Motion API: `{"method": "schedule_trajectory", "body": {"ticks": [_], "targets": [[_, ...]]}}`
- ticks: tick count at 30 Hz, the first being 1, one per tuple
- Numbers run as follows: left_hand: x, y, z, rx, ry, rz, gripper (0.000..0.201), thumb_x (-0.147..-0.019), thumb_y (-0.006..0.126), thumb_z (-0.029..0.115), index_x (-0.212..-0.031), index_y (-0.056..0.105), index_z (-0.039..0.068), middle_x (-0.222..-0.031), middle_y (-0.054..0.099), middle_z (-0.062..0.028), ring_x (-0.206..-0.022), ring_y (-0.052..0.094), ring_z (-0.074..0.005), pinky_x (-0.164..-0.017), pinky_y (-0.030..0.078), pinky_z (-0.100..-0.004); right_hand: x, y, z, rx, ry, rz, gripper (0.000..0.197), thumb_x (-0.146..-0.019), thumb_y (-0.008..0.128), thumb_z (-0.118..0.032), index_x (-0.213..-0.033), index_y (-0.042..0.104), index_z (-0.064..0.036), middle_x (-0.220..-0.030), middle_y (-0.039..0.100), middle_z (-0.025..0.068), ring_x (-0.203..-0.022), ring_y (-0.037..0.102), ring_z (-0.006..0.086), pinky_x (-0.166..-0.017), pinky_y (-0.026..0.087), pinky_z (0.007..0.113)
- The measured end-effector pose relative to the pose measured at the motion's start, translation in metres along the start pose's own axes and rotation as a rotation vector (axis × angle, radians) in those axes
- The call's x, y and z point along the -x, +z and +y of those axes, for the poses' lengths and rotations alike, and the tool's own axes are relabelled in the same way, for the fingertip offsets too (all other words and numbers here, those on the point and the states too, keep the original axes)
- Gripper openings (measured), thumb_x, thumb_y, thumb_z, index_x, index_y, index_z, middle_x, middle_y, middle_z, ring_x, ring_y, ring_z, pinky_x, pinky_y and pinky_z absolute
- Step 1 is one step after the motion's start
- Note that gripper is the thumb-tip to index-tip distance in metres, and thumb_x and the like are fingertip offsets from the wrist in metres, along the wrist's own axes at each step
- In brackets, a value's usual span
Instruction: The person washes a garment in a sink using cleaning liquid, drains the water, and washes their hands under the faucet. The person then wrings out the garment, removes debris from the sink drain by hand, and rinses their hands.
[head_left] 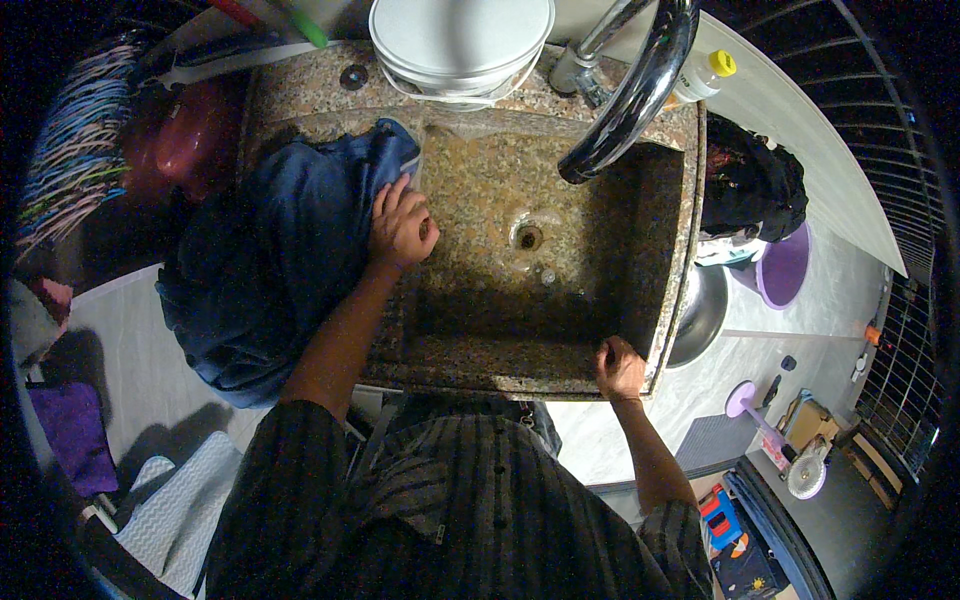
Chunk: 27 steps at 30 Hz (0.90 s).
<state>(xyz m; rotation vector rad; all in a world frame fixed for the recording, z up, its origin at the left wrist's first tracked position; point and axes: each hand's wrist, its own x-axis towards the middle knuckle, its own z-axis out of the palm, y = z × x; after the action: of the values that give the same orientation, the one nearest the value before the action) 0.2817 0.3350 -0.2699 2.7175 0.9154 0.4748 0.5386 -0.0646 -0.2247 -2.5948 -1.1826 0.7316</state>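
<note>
A dark blue cloth garment [300, 215] lies bunched over the left side of the speckled stone sink [480, 375] and hangs down past its front edge. My left hand [402, 225] rests at the garment's right border, its fingers stretched over the fabric and its thumb side over the basin. At the basin's front right corner my right hand [622, 368] leans on the rim with curled fingers; I see nothing in it. The basin floor is stained brown around the drain [527, 237]. A chrome faucet [635, 90] arches over the basin's far right part.
A white lidded bucket [460, 45] stands on the back ledge, with a yellow-capped bottle [708, 75] beyond the faucet. Right of the sink are a metal bowl [702, 315], a purple bucket [784, 265] and dark clothes [750, 185]. A multicoloured bristle broom [80, 140] is at far left.
</note>
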Motion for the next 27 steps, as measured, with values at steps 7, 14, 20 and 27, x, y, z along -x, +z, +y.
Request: {"method": "schedule_trajectory", "body": {"ticks": [7,14,20,27], "targets": [[0.002,0.003,-0.002,0.005,0.001,0.003,0.017,-0.077,0.068,0.021,-0.079,0.072,0.004,-0.114,0.065,-0.0101,-0.135,0.047,-0.0357,-0.115,0.032,-0.0543,0.0,0.001,-0.001,0.063,-0.011,0.002,0.017,-0.092,0.058,-0.021,-0.091,0.065,-0.0049,-0.088,0.068,0.0192,-0.081,0.067,0.0401,-0.07,0.053,0.047],[0.004,0.002,-0.004,0.0,-0.01,0.004,0.013,-0.075,0.069,0.021,-0.077,0.069,0.008,-0.113,0.066,-0.0084,-0.136,0.048,-0.0355,-0.114,0.031,-0.0539,-0.002,-0.004,-0.011,0.03,0.043,-0.017,0.017,-0.093,0.058,-0.022,-0.092,0.066,-0.0073,-0.089,0.069,0.0183,-0.083,0.067,0.0405,-0.072,0.053,0.048],[0.003,0.004,-0.004,0.016,-0.003,0.005,0.02,-0.076,0.068,0.023,-0.078,0.071,0.003,-0.114,0.065,-0.0106,-0.135,0.047,-0.0362,-0.115,0.03,-0.0544,-0.001,-0.003,-0.008,0.043,0.04,-0.013,0.018,-0.093,0.058,-0.022,-0.092,0.066,-0.0061,-0.091,0.069,0.0191,-0.086,0.067,0.0409,-0.074,0.054,0.048],[0.002,0.006,-0.003,0.028,-0.01,0.013,0.019,-0.077,0.068,0.02,-0.076,0.071,0.002,-0.113,0.065,-0.0115,-0.134,0.048,-0.0367,-0.115,0.03,-0.055,0.0,0.002,-0.001,0.01,-0.036,0.045,0.018,-0.092,0.059,-0.021,-0.094,0.067,-0.0055,-0.092,0.069,0.019,-0.086,0.067,0.04,-0.074,0.054,0.047]]}}
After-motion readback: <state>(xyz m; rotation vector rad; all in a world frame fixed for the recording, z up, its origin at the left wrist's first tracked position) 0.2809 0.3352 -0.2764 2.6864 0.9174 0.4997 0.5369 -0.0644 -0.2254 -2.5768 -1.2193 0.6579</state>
